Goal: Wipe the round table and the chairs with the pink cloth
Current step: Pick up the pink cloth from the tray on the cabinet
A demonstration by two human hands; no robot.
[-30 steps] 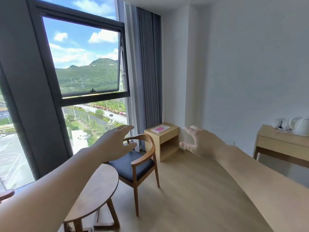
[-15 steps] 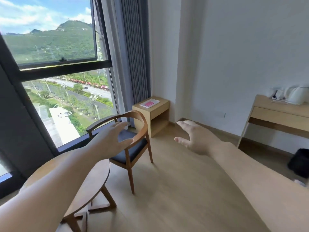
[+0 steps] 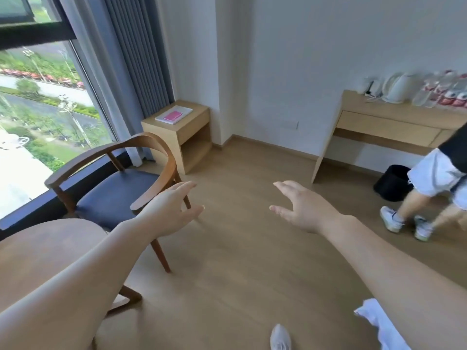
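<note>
Head view: we reach out, left hand (image 3: 169,210) and right hand (image 3: 300,208) both spread and holding nothing, beside the chair (image 3: 113,188).

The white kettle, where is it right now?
In the head view, the white kettle stands at the far right on the light wooden desk, against the wall, just left of the plastic water bottles.

Both hands are reaching forward over the floor (image 3: 227,261), fingers spread and holding nothing. The left hand (image 3: 171,210) is hovering at the chair (image 3: 113,188), by the end of its curved armrest; the right hand (image 3: 303,208) is hanging well apart. The round table (image 3: 45,251) is sitting at lower left. A pink cloth (image 3: 173,116) is lying on the nightstand (image 3: 187,132). Another person's legs (image 3: 417,205) are standing beside the bin (image 3: 391,183).
</note>
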